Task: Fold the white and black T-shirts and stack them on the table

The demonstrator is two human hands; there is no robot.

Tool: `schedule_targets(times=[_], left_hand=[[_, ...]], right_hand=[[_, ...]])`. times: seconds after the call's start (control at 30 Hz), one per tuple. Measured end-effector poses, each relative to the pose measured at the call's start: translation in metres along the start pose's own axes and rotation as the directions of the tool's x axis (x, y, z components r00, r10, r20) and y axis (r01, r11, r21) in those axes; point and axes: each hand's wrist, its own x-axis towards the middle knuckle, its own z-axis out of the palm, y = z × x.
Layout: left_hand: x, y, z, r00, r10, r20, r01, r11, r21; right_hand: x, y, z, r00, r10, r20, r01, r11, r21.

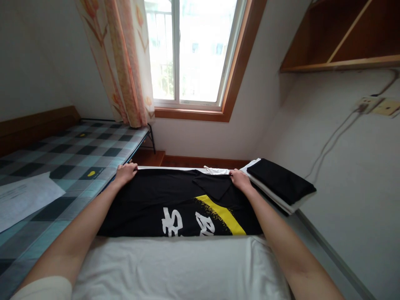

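A black T-shirt (140,204) with a yellow stripe and white lettering lies folded lengthwise across a white-covered surface (175,266). At its far left corner my left hand (126,173) has its fingers closed on the edge of the cloth. My right hand (240,179) grips the far edge near the right end, beside a folded-over flap that looks like a sleeve. Both arms reach forward over the shirt. A bit of white cloth (215,170) shows behind the shirt's far edge, close to my right hand.
Folded black and white clothes (281,181) form a stack at the right, by the wall. On the left is a bed with a checked mattress (103,143), a paper sheet (29,198) on it. A curtain (125,62) hangs beside the window; a wooden shelf (340,64) is upper right.
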Motion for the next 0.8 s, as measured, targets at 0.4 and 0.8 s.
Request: schedule_targets(times=[0.4,0.8], left_hand=[[0.003,-0.008,-0.033,0.992,0.005,-0.122,-0.021,0.991,-0.131],[-0.152,-0.038,-0.015,0.910,0.380,-0.166,-0.400,0.910,-0.111]], right_hand=[[0.008,0.004,-0.025,0.982,-0.057,-0.179,0.069,0.996,0.058],[-0.118,0.044,0.011,0.897,-0.327,-0.298,0.377,0.917,0.128]])
